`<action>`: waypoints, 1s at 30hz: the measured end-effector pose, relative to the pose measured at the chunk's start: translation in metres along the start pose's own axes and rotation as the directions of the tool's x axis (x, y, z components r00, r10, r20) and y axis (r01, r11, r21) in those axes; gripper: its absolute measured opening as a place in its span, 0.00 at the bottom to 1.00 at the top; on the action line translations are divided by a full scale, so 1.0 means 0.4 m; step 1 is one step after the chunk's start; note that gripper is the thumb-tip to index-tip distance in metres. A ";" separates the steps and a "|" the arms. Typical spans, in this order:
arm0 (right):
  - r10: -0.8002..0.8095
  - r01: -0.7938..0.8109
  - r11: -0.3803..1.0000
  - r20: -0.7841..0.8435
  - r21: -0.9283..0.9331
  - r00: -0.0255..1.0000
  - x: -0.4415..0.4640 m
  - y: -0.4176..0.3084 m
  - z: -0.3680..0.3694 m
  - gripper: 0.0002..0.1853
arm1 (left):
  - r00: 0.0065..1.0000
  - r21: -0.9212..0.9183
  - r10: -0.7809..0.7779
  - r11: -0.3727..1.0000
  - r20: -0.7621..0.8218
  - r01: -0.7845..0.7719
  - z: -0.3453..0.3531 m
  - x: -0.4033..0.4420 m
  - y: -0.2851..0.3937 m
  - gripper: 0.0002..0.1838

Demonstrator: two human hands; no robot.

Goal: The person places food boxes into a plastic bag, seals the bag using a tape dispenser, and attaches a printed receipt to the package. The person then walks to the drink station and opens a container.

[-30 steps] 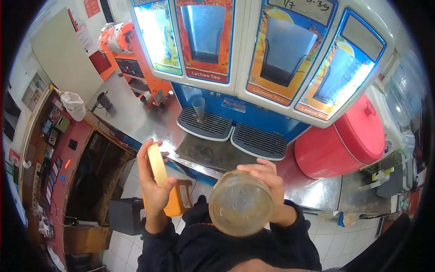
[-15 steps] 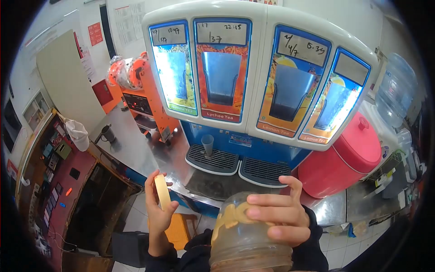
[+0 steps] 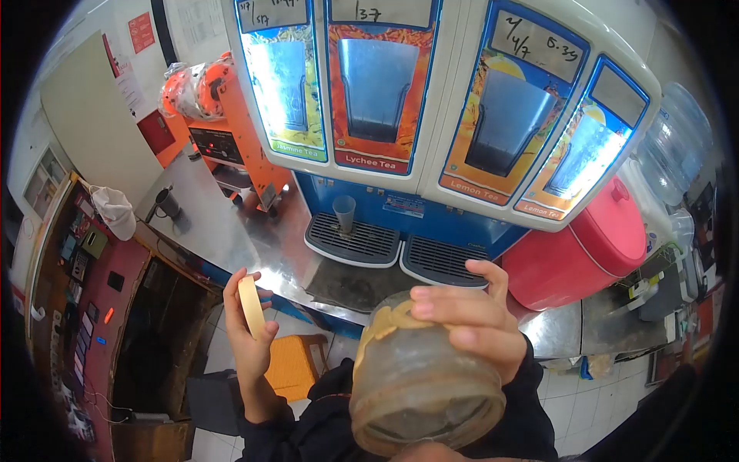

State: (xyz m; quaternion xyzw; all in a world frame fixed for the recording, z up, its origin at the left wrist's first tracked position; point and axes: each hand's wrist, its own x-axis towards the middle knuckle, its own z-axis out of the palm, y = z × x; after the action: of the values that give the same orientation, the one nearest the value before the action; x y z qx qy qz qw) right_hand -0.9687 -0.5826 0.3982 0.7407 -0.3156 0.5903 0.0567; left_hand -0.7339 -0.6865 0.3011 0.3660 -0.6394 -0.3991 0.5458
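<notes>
A yellow round lid (image 3: 251, 306) is held upright on edge in my left hand (image 3: 250, 346), between thumb and fingers. My right hand (image 3: 477, 323) grips a cloudy clear jar (image 3: 423, 373) from its upper right side. The jar is tipped with its wide rim toward my face, near the bottom of the view. Yellowish patches show on its upper part; what they are I cannot tell.
A drink dispenser (image 3: 427, 177) with lit panels stands ahead, a small clear cup (image 3: 344, 212) on its left drip tray (image 3: 352, 248). To its right is a red drum (image 3: 577, 254); to the left, an orange machine (image 3: 239, 158) and a dark mug (image 3: 166, 202). An orange stool (image 3: 291, 366) is below.
The jar has turned from showing its round end to showing its side and rim, with my right hand shifted over it. The lid stays in my left hand.
</notes>
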 end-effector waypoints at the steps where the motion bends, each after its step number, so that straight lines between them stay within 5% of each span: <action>1: 0.016 -0.016 1.000 0.017 0.001 1.000 -0.004 0.008 0.000 0.22 | 1.000 0.017 -0.006 1.000 -0.014 0.006 0.000 0.000 -0.003 0.50; 5: 0.069 -0.064 0.997 0.105 -0.054 0.992 -0.013 0.025 -0.026 0.31 | 0.999 0.011 -0.026 1.000 -0.035 0.026 0.005 -0.002 0.001 0.50; 7: 0.260 -0.198 0.956 0.316 -0.214 0.912 -0.005 0.027 -0.057 0.40 | 0.999 0.027 -0.022 0.999 -0.040 0.023 0.004 -0.002 -0.003 0.49; 9: 0.297 -0.223 0.937 0.282 -0.267 0.912 -0.026 0.018 -0.059 0.46 | 0.999 0.013 -0.025 1.000 -0.031 0.026 0.001 -0.006 -0.008 0.48; 12: 0.489 -0.431 0.872 0.387 -0.231 0.782 -0.052 0.010 -0.076 0.48 | 0.999 -0.010 -0.043 0.999 -0.022 0.042 0.002 -0.013 -0.020 0.46; 14: 0.575 -0.532 0.818 0.267 -0.219 0.774 -0.084 0.017 -0.078 0.49 | 0.998 -0.011 -0.054 0.998 -0.019 0.054 0.005 -0.017 -0.027 0.46; 17: 0.501 -0.393 0.856 0.351 -0.336 0.791 -0.078 0.021 -0.099 0.50 | 0.999 0.003 -0.052 0.999 -0.003 0.052 0.016 -0.019 -0.027 0.46; 21: 0.539 -0.501 0.843 0.315 -0.196 0.782 -0.095 0.014 -0.101 0.49 | 0.997 -0.013 -0.073 0.997 0.015 0.073 0.033 -0.019 -0.038 0.46; 23: 0.514 -0.358 0.826 0.321 -0.435 0.796 -0.077 0.003 -0.110 0.48 | 0.997 -0.030 -0.075 0.997 0.027 0.076 0.046 -0.019 -0.036 0.46; 27: 0.538 -0.407 0.838 0.432 -0.362 0.724 -0.084 0.001 -0.130 0.47 | 0.994 -0.020 -0.083 0.996 0.064 0.085 0.062 -0.021 -0.032 0.46; 30: 0.501 -0.359 0.852 0.391 -0.382 0.772 -0.095 0.000 -0.136 0.46 | 0.992 -0.007 -0.094 0.995 0.084 0.095 0.072 -0.020 -0.032 0.46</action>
State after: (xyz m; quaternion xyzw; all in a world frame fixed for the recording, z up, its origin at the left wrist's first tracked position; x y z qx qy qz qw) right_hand -1.0181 -0.5426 0.3800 0.7533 -0.5638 0.3343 -0.0546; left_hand -0.7610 -0.6812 0.2838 0.3761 -0.6413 -0.4430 0.5011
